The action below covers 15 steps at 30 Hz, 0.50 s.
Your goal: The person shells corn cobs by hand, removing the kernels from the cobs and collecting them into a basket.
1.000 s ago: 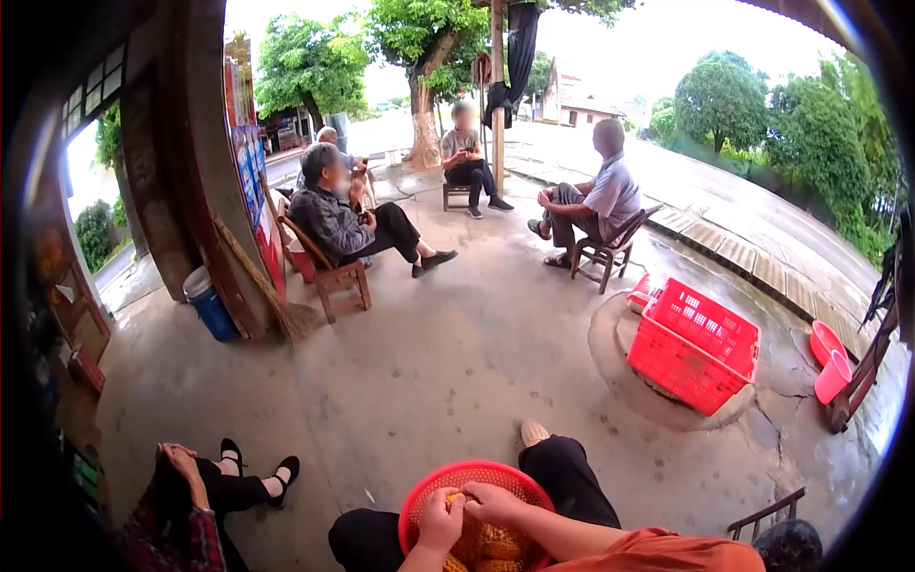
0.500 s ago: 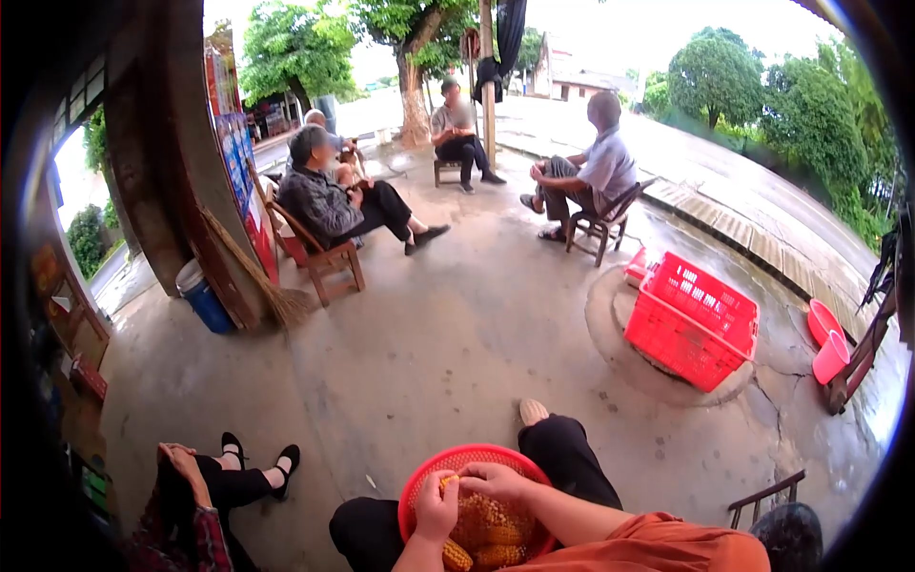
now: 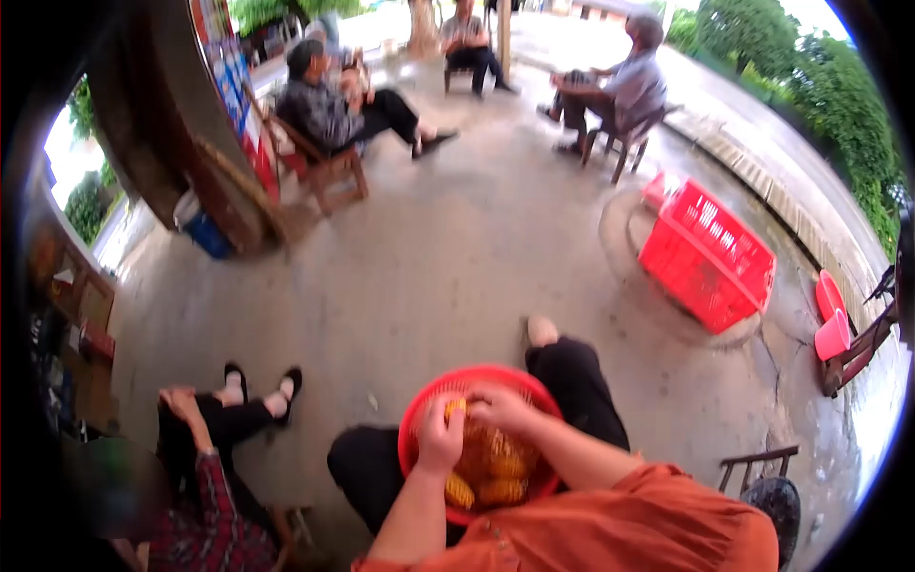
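Observation:
A red plastic basket [image 3: 545, 396] rests on my lap, between my legs. Inside lie several yellow corn cobs [image 3: 501, 492] and loose kernels [image 3: 496, 442]. My left hand [image 3: 439, 439] is closed around a corn cob [image 3: 456, 410] above the basket's left side. My right hand [image 3: 505, 410] has its curled fingers against the right side of that cob, slightly blurred. Much of the held cob is hidden by my fingers.
A seated person in a checked sleeve [image 3: 215, 491] is close on my left. Several people sit on chairs [image 3: 343, 181] farther off. A red crate [image 3: 701, 272] stands right of centre, with pink basins [image 3: 831, 334] beyond. A broom [image 3: 243, 186] leans by a blue bucket [image 3: 202, 229].
The view has tilted down, so the background sits higher and more of the nearby person shows. My right fingers have shifted slightly rightward along the cob. My left hand still holds it.

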Available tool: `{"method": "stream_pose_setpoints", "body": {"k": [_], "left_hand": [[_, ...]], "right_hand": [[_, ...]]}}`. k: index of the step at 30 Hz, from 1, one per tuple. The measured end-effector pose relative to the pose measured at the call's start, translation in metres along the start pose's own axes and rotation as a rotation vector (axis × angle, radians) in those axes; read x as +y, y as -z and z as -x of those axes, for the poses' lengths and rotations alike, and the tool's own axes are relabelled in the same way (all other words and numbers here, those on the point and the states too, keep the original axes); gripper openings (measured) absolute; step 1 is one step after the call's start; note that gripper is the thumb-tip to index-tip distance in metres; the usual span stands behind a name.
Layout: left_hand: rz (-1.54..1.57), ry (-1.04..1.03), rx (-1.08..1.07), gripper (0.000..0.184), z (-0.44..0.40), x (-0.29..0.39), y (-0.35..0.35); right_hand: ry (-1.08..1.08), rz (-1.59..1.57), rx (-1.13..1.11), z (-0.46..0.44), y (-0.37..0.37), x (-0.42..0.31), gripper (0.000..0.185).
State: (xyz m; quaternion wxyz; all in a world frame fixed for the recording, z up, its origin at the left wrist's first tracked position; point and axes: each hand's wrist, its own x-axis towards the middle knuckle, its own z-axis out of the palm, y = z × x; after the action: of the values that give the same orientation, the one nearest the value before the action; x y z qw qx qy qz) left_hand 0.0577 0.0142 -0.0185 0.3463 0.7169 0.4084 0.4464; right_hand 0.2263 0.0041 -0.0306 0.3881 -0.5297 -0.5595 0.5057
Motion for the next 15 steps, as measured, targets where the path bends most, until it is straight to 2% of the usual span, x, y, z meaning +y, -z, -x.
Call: {"method": "stream_pose_setpoints", "body": {"k": [5,6,8,13,15], "left_hand": [[0.066,0.139,-0.078,0.019,0.002,0.001,0.001],[0.076,0.161,-0.083,0.020,0.003,0.000,0.000],[0.084,0.186,-0.085,0.020,0.002,-0.004,0.001],[0.271,0.278,-0.108,0.021,0.001,-0.004,0.001],[0.268,0.280,-0.110,0.021,0.000,-0.002,0.004]], "right_hand": [[-0.072,-0.064,-0.019,0.007,0.003,-0.008,0.027],[-0.019,0.013,-0.004,0.005,0.003,-0.008,0.026],[-0.070,-0.039,-0.030,0.006,0.005,-0.013,0.020],[-0.075,-0.118,-0.049,0.008,0.011,-0.022,0.023],[-0.144,-0.297,-0.087,0.009,0.013,-0.027,0.023]]}}
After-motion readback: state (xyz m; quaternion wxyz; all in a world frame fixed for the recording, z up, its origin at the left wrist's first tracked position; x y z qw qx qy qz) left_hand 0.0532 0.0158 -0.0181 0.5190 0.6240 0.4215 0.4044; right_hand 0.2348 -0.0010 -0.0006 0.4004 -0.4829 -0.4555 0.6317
